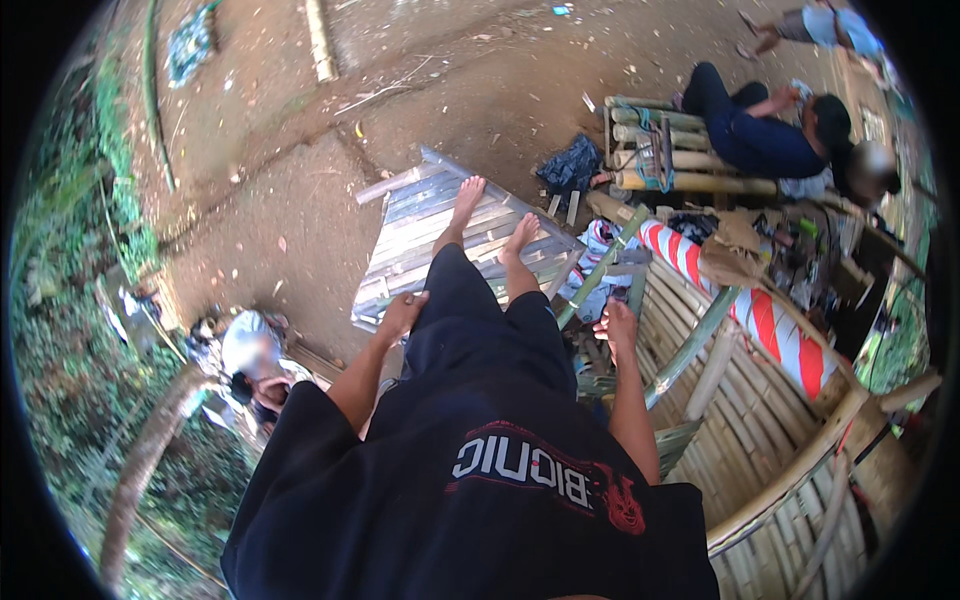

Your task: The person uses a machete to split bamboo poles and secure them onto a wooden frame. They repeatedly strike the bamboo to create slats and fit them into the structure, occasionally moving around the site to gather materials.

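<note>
My left hand (pixel 401 316) hangs beside the left leg of my dark shorts (pixel 455 300). Its fingers are curled in, and whatever they may hold is hidden. On the other side, my right hand (pixel 616 325) is also closed, close to a green bamboo pole (pixel 602 262) that rises at a slant. Anything inside those fingers is too small to make out. Both arms hang down along my body. My bare feet rest on a slatted bamboo panel (pixel 400 245), which lies on the dirt ground.
A bamboo-slat platform (pixel 760 400) with a red-and-white striped roll (pixel 735 305) is at right. Beyond it, a person in dark clothes (pixel 765 135) lies on a bamboo bench (pixel 690 182). A black plastic bag (pixel 570 165) lies nearby. Another person (pixel 265 375) sits at left.
</note>
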`<state>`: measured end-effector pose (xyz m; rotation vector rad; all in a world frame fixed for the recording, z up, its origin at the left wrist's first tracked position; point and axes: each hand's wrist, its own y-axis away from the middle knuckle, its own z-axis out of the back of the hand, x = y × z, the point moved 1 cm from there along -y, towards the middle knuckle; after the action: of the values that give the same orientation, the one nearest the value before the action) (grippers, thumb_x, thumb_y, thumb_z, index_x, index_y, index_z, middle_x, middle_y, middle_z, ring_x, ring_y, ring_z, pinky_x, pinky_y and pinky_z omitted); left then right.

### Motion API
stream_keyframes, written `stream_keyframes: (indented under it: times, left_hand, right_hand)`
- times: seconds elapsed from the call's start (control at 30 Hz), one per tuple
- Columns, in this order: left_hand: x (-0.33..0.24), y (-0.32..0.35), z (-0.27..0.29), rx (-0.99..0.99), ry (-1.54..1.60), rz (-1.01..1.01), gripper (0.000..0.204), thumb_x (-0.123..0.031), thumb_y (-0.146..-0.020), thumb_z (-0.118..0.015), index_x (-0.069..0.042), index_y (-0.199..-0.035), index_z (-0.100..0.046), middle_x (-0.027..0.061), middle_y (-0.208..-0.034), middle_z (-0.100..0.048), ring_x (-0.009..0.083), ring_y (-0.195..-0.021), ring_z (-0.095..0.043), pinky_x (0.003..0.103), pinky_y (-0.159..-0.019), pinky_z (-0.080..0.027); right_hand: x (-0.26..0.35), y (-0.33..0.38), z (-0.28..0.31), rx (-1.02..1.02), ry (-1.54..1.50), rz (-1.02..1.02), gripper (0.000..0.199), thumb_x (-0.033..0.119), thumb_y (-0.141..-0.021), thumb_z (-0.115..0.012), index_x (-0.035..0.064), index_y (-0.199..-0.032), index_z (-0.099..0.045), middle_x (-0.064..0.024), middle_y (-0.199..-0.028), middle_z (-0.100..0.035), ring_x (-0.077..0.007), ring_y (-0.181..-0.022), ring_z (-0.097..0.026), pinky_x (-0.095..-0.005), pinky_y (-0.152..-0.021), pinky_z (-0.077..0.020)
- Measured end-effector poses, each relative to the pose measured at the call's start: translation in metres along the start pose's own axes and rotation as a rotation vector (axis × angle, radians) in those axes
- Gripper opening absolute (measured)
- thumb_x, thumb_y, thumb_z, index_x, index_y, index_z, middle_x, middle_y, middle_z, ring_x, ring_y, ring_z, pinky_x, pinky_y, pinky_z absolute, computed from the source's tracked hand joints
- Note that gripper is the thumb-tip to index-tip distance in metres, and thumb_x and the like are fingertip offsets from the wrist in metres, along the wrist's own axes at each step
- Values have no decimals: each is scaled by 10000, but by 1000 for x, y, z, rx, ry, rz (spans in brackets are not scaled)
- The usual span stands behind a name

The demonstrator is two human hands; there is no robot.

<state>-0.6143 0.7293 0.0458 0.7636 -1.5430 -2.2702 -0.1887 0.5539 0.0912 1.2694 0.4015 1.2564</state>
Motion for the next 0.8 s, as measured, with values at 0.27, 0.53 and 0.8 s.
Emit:
stream_keyframes:
  times: [0.27, 0.53, 0.8]
  left_hand:
    - [2, 28, -62, -248, 164, 6, 460, -430, -883, -555, -6, -1058, -587, 239, -1085, -630, 412, -1081, -570, 461, -925, -445]
    - [17, 49, -135, -425, 680, 211, 388, -417, -875, -599, -57, -1009, -655, 192, -995, -671, 350, -1006, -625, 413, -878, -472]
    - [63, 53, -177, -429, 736, 155, 423, -369, -908, -561, 33, -1016, -639, 190, -865, -661, 264, -831, -630, 376, -792, -472]
  right_hand:
    - [-34, 4, 30, 208, 298, -8, 307, 346, -947, -542, 76, -801, -549, -3, -595, -483, -128, -445, -499, -258, -382, -395]
    - [40, -54, 60, 358, 472, 93, 309, 307, -967, -511, 54, -794, -551, -20, -571, -487, -133, -455, -490, -271, -416, -418]
    - [175, -39, -19, 303, 479, 438, 301, 345, -976, -506, 84, -833, -553, -28, -672, -563, -127, -554, -590, -252, -496, -491]
